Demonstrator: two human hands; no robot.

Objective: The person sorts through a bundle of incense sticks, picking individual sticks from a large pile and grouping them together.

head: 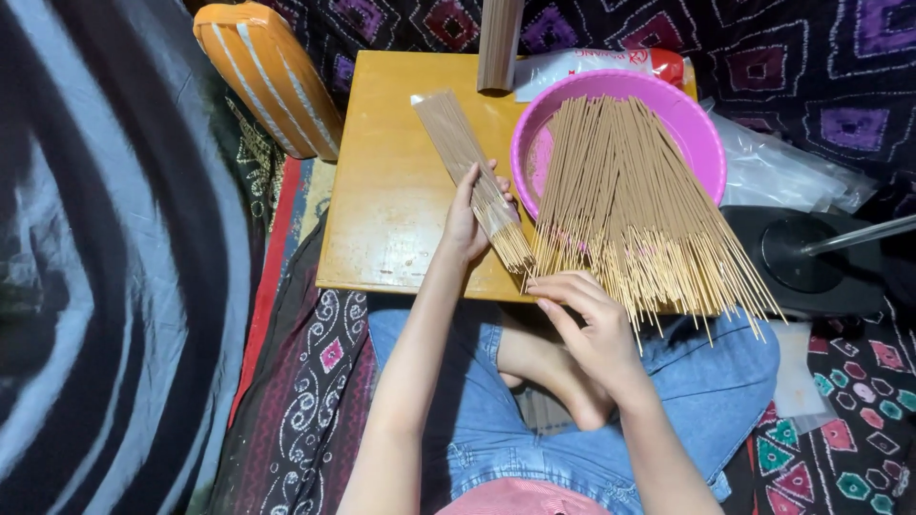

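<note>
Nearby, pink basin (pixel 701 129) (loose sticks (pixel 634 205))

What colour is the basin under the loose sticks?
Pink: the basin shows best in the head view, under the sticks.

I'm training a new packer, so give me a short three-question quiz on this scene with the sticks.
1. True or false: the left hand holds a packet of sticks.
2. The loose sticks fan out of what? A) pink basin B) black tray C) orange cushion
3. What do the right hand's fingertips touch?

Key:
1. True.
2. A, the pink basin.
3. The near ends of the loose sticks, at the wooden table's edge.
</note>
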